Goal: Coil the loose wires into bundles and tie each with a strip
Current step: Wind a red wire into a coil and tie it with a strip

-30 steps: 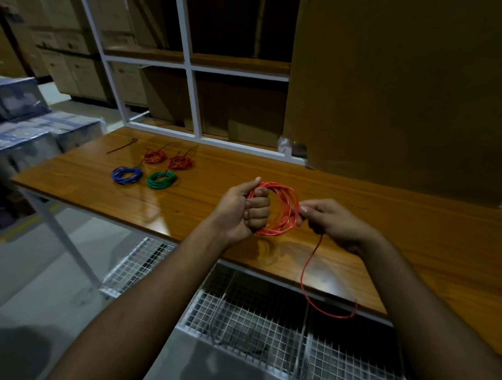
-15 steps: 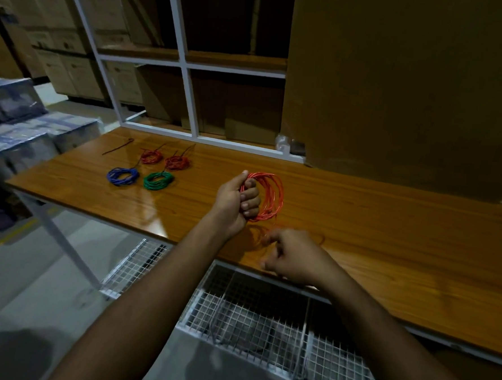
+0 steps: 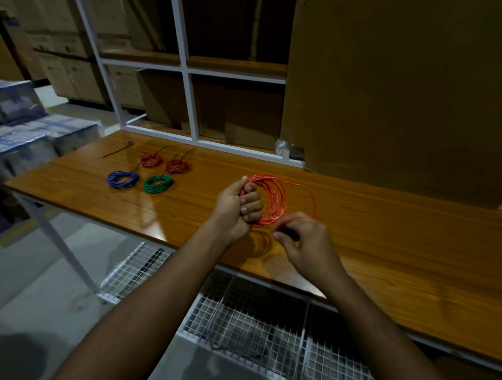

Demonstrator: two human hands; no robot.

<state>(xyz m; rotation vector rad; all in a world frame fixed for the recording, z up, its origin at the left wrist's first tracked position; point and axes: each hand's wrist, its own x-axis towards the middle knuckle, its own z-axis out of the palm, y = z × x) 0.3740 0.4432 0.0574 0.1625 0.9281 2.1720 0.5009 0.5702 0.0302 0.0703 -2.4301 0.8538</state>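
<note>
My left hand [image 3: 238, 209] grips a coil of red wire [image 3: 274, 201] upright above the wooden table [image 3: 387, 242]. A last wide loop of the same wire arcs out to the right and comes down to my right hand [image 3: 305, 240], whose fingers pinch the wire's free end just below the coil. Far left on the table lie tied bundles: a blue one [image 3: 122, 179], a green one [image 3: 158, 183] and two red ones [image 3: 151, 159] [image 3: 177, 166]. A loose dark strip [image 3: 117, 150] lies beyond them near the table's left corner.
A white shelf frame [image 3: 187, 103] with cardboard boxes stands behind the table, and a large cardboard sheet [image 3: 405, 90] leans at the right. Wire mesh baskets [image 3: 253, 331] hang under the front edge. Wrapped boxes [image 3: 18, 128] are stacked at the left.
My right hand dropped low along the hanging wire, then came up again with it, laying another loop toward the coil. The tail that hung below the table edge is now drawn up.
</note>
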